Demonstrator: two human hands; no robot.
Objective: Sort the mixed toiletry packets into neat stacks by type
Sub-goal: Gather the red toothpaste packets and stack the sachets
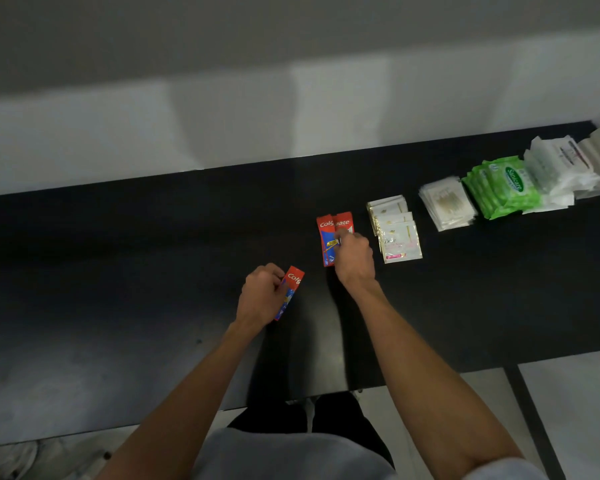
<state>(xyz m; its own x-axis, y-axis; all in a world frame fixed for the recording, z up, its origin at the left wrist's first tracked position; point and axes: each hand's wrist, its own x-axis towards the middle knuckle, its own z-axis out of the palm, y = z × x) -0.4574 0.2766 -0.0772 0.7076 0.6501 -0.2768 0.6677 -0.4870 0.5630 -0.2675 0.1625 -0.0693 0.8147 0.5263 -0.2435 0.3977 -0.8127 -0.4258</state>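
Black table [153, 237], nearly sorted I reckon: finished stacks [499, 187] line the right. My right hand [354, 258] pinches the Colgate pile [326, 233]; left hand [260, 299] grips one last Colgate packet [293, 282], near it.

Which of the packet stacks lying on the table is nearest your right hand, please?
The red Colgate stack, pinched by the right hand; the white Dove stack and green stack lie farther right.
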